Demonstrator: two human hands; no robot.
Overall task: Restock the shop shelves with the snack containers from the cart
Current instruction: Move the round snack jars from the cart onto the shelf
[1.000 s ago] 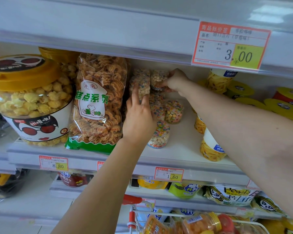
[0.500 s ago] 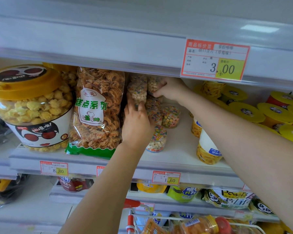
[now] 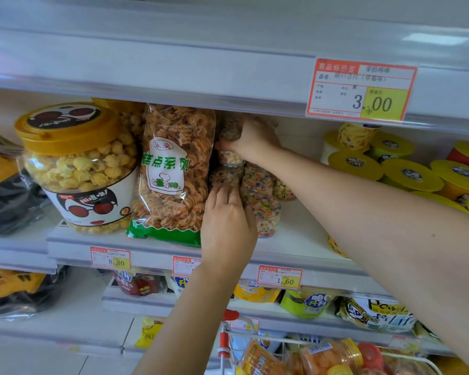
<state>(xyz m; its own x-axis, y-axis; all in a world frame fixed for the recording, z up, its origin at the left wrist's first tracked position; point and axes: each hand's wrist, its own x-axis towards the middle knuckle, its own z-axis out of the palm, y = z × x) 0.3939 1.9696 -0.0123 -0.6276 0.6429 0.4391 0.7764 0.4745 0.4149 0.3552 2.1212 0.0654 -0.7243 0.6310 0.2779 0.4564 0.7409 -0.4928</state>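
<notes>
- The right hand (image 3: 251,142) has shifted left from the containers at the back. Its fingers now curl round the upper snack container (image 3: 229,155), high under the next shelf.
- The left hand (image 3: 226,220) has stayed below it. Its straight fingers press on the lower snack container (image 3: 225,177), directly under the right hand, without clasping it.
- The hands are apart, one above the other, each on its own container in the same stack.
- My reading: the stack is being squared up and steadied, so this batch is almost placed. More stock waits in the cart (image 3: 257,337) below both hands, including an orange jar (image 3: 328,355).
- Touching or just beside the stack, left of both hands, stands the spiral snack bag (image 3: 173,171), with the popcorn tub (image 3: 76,163) beyond it.
- Right of the hands, more small jars (image 3: 263,204) sit against the stack, and the yellow-lidded cups (image 3: 406,171) stand well apart.
- The upper shelf edge, carrying the price tag (image 3: 360,89), leaves little headroom over the right hand. The tight gap beside the bag could tip the upper container.
</notes>
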